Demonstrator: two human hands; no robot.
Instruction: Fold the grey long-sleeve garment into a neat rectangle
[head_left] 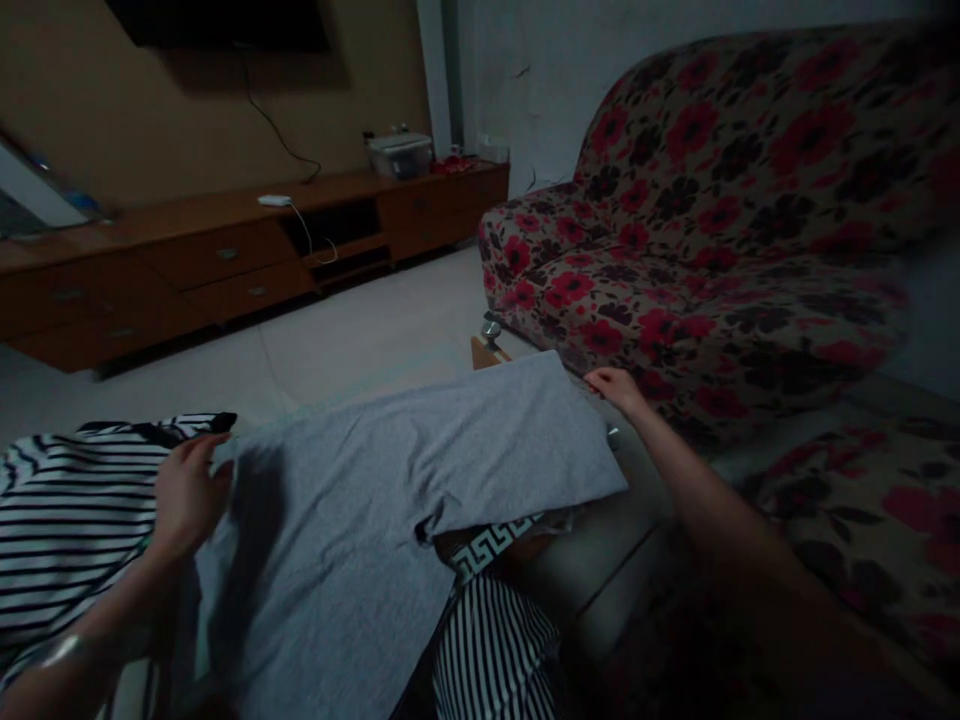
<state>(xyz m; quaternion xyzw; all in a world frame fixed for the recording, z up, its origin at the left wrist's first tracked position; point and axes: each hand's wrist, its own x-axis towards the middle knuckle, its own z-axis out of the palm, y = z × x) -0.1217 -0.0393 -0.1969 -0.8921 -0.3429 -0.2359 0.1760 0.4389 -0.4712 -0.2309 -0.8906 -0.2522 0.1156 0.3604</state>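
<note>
Head cam, grey garment (352, 500) spread, btwn L hand (189, 492), R hand (618, 388)

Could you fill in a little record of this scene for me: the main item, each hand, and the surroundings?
Main item: grey garment, spread out, wrinkled
Left hand: at the garment's left edge; grip unclear
Right hand: beside the garment's right edge; grip unclear
Far left: black-and-white striped cloth
Beyond right hand: floral sofa
Background: wooden cabinet
Lighting: dim

One head-worn view looks forward and down from close above the grey garment (352, 470) toward a wooden cabinet (255, 255).
</note>
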